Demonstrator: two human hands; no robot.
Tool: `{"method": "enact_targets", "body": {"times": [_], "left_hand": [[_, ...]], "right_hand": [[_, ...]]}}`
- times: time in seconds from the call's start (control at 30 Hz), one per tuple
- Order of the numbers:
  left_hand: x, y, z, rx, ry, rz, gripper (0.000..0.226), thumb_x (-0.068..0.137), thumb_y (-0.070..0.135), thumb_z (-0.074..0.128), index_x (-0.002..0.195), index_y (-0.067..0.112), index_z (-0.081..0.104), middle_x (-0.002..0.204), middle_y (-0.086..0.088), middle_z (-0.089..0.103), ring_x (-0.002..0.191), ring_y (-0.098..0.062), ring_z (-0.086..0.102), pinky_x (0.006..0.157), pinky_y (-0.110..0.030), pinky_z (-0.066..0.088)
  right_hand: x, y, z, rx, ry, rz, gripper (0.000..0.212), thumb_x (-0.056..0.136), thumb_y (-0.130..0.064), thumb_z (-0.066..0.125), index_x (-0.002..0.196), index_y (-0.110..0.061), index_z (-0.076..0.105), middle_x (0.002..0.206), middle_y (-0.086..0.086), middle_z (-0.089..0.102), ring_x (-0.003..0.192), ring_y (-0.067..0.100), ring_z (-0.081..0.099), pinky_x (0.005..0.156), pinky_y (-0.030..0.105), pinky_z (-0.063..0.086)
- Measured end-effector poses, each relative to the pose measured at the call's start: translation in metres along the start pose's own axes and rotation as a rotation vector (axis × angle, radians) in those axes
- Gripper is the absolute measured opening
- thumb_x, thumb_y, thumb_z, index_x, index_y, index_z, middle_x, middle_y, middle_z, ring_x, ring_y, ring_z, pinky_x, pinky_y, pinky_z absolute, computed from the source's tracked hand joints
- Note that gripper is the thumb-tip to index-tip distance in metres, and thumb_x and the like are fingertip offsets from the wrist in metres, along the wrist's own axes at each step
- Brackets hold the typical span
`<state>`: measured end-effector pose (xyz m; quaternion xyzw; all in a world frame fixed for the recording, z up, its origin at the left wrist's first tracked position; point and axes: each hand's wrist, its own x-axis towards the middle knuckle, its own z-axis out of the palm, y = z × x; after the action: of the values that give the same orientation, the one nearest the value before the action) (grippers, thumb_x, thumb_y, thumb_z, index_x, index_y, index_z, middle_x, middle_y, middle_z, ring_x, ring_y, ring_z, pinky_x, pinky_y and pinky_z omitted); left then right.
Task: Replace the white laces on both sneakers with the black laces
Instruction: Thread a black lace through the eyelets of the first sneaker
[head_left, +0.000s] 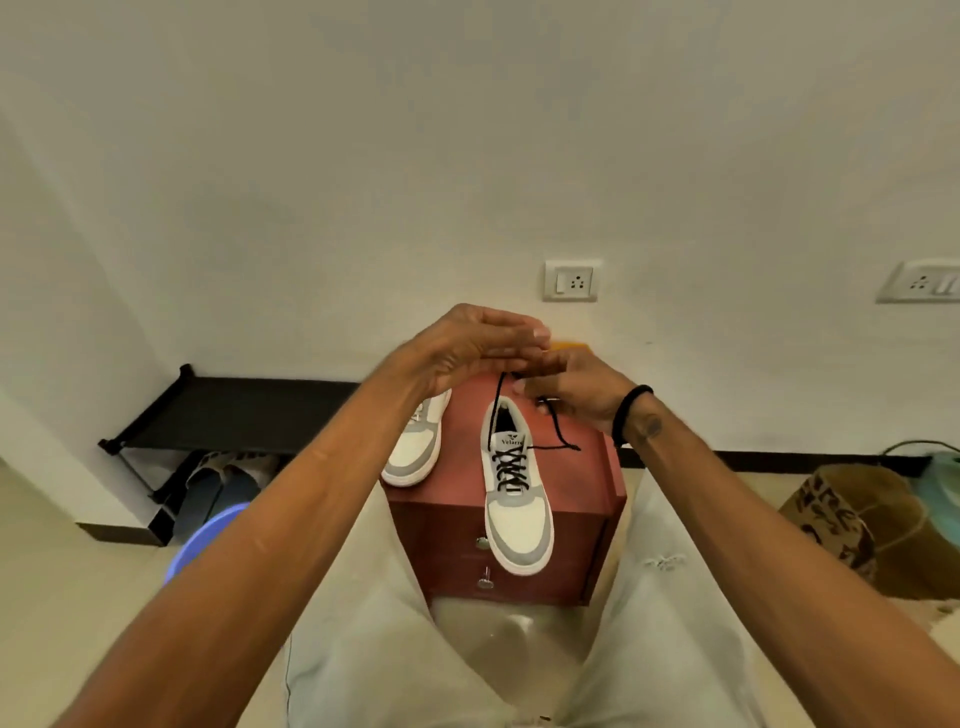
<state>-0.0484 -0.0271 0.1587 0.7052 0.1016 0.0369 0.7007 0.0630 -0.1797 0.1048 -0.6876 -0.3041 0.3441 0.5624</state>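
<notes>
Stage: we tie the black lace (511, 470) on the right sneaker (517, 499) | left hand (470, 345) spread, right hand (569, 387) pinching lace | risk: loose pinch lets knot slacken.

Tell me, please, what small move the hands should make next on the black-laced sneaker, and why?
Probably pull both ends snug and start the knot. The black lace already crosses up the right sneaker; one end rises to the left hand and right hand, which pinches it, and the other end lies loose on the red cabinet.

support: red cabinet (582, 467) | on top: two sneakers (517, 499) (415, 447)
</notes>
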Motion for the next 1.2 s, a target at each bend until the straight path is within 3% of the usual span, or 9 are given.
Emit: {"method": "enact_targets", "body": {"times": [0.17,0.3,0.37,0.43,0.5,0.63,0.8,0.97,1.2], "left_hand": [[0.016,-0.025,-0.001,-0.031,-0.034,0.006,0.047,0.093,0.038,0.073,0.120,0.001,0.073,0.108,-0.014,0.076,0.089,-0.016,0.067,0.093,-0.031,0.055],[0.026,-0.051,-0.017,0.018,0.158,0.043,0.050,0.096,0.054,0.063,0.117,0.011,0.076,0.075,0.000,0.060,0.064,-0.012,0.050,0.072,-0.026,0.049],[0.029,-0.079,-0.023,0.195,0.253,0.044,0.049,0.102,0.058,0.049,0.116,0.020,0.076,0.083,0.004,0.070,0.075,-0.016,0.062,0.079,-0.029,0.050],[0.027,-0.113,-0.022,0.307,0.158,-0.038,0.061,0.101,0.067,0.040,0.112,0.020,0.077,0.100,0.005,0.077,0.095,-0.018,0.069,0.091,-0.034,0.049],[0.024,-0.142,-0.017,0.404,0.092,-0.084,0.080,0.097,0.076,0.037,0.090,0.007,0.076,0.083,0.001,0.073,0.076,-0.017,0.063,0.079,-0.035,0.045],[0.016,-0.170,-0.012,0.406,0.213,-0.046,0.062,0.103,0.053,0.052,0.052,0.018,0.056,0.049,0.008,0.055,0.048,-0.009,0.048,0.058,-0.027,0.039],[0.011,-0.188,-0.013,0.270,0.355,-0.010,0.071,0.100,0.058,0.056,0.070,-0.005,0.063,0.058,-0.012,0.062,0.053,-0.030,0.053,0.057,-0.040,0.047],[0.013,-0.193,-0.005,0.249,0.337,-0.031,0.055,0.103,0.045,0.057,0.064,0.008,0.073,0.056,0.000,0.067,0.052,-0.009,0.059,0.062,-0.028,0.054],[0.014,-0.192,0.004,-0.011,0.340,-0.088,0.024,0.104,0.020,0.060,0.119,0.009,0.075,0.094,0.001,0.078,0.062,0.001,0.063,0.068,-0.023,0.056]], "right_hand": [[0.003,0.022,0.008,-0.113,0.065,-0.165,0.021,0.093,-0.013,0.074,0.102,0.006,0.071,0.061,-0.014,0.060,0.052,-0.002,0.051,0.053,0.012,0.039],[0.007,0.032,0.005,-0.159,0.033,-0.224,0.022,0.096,-0.013,0.069,0.089,0.007,0.071,0.059,-0.015,0.062,0.049,-0.001,0.050,0.052,0.010,0.037],[0.011,0.040,0.002,-0.090,0.043,-0.201,0.020,0.095,-0.014,0.071,0.097,0.006,0.073,0.067,-0.012,0.067,0.052,0.003,0.047,0.053,0.018,0.037],[0.010,0.051,0.002,-0.065,0.038,-0.182,0.017,0.094,-0.005,0.070,0.106,0.006,0.074,0.067,-0.013,0.068,0.052,0.001,0.048,0.055,0.019,0.038],[0.007,0.061,0.005,-0.085,-0.005,-0.183,0.021,0.092,0.008,0.065,0.112,0.011,0.071,0.063,-0.016,0.068,0.052,-0.003,0.055,0.056,0.011,0.042],[0.000,0.087,0.012,-0.073,-0.057,-0.197,0.022,0.091,0.011,0.065,0.112,0.014,0.070,0.089,0.007,0.075,0.063,-0.005,0.064,0.060,0.008,0.046],[0.007,0.125,0.021,-0.260,-0.049,-0.263,0.020,0.090,-0.006,0.076,0.110,-0.010,0.079,0.105,0.001,0.077,0.096,0.010,0.073,0.086,0.028,0.057],[0.015,0.148,0.030,-0.526,0.326,-0.421,0.022,0.084,-0.006,0.080,0.104,-0.015,0.081,0.098,-0.002,0.072,0.089,0.009,0.069,0.079,0.035,0.059],[0.018,0.152,0.042,-0.574,0.420,-0.549,0.022,0.086,-0.002,0.079,0.106,-0.010,0.079,0.101,0.000,0.072,0.089,0.010,0.069,0.077,0.030,0.059]]}}
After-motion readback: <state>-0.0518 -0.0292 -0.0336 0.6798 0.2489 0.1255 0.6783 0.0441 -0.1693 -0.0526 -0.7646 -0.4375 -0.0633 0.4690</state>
